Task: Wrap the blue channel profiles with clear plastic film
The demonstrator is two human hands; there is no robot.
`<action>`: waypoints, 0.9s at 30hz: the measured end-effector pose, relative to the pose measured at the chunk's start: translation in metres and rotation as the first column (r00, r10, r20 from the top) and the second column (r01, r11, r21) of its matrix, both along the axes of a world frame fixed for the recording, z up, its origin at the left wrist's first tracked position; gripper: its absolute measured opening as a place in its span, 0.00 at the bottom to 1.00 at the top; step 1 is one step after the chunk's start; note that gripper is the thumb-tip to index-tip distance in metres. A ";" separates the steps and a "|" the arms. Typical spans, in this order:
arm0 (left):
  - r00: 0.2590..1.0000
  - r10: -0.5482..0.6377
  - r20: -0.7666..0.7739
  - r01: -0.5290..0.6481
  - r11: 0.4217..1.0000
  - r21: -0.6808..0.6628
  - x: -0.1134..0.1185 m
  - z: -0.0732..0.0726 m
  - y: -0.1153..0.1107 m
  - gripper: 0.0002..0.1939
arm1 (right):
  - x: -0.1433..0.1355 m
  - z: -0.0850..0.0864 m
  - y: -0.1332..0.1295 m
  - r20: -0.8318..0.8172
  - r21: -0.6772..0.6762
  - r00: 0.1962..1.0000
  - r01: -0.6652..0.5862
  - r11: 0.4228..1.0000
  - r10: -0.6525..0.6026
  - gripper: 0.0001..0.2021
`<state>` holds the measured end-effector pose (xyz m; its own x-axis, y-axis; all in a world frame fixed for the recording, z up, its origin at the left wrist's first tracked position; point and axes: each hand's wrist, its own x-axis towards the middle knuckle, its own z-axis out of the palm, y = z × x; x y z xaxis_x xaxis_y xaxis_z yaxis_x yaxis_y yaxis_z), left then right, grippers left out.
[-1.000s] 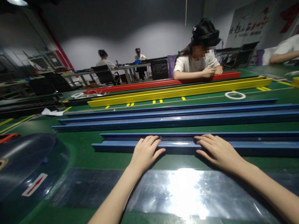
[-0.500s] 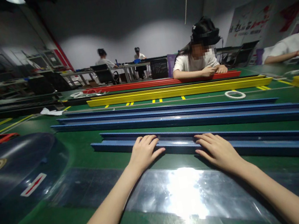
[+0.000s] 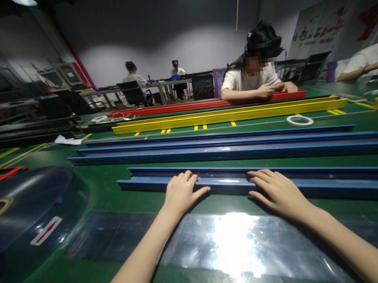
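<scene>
A long blue channel strip lies across the green table just in front of me, its open side facing up. My left hand is on its left part, fingers over the near wall and thumb stretched to the right. Farther right, my right hand lies over the same wall, fingertips inside the channel and thumb on the near side. Below both hands, a clear plastic film strip lies flat, with a bright lamp reflection on it.
More blue channels lie parallel behind, then yellow and red strips. A large roll of clear film stands at left. A white ring sits back right. A co-worker leans over the far side.
The whole view shifts very slightly to the right. Both hands stay in place on the blue channel. Across the table, the co-worker's hands move a little.
</scene>
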<state>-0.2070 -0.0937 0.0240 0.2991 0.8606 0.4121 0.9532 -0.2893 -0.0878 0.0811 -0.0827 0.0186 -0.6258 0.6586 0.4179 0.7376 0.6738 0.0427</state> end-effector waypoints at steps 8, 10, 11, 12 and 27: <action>1.000 0.018 -0.026 -0.018 1.000 -0.006 0.000 0.000 -0.001 0.27 | -0.001 0.000 -0.001 0.032 0.001 0.999 0.021 1.000 -0.021 0.14; 1.000 0.015 -0.020 -0.015 1.000 -0.005 0.000 0.000 -0.001 0.27 | -0.001 0.000 -0.001 0.025 0.001 1.000 0.019 1.000 -0.019 0.14; 1.000 0.013 -0.015 -0.013 1.000 -0.005 0.000 0.000 -0.001 0.27 | -0.001 0.000 -0.001 0.020 0.001 1.000 0.016 1.000 -0.016 0.14; 1.000 0.012 -0.009 -0.013 1.000 -0.005 0.000 0.000 0.000 0.27 | -0.001 0.000 -0.001 0.015 0.002 1.000 0.013 1.000 -0.013 0.13; 0.999 0.037 -0.023 -0.037 0.999 -0.014 0.000 0.001 0.000 0.28 | -0.001 0.000 -0.002 0.041 0.008 0.999 0.024 1.000 -0.024 0.14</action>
<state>-0.2067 -0.0942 0.0255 0.2760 0.8771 0.3931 0.9611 -0.2553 -0.1053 0.0799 -0.0843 0.0185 -0.6266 0.6705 0.3972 0.7510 0.6557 0.0779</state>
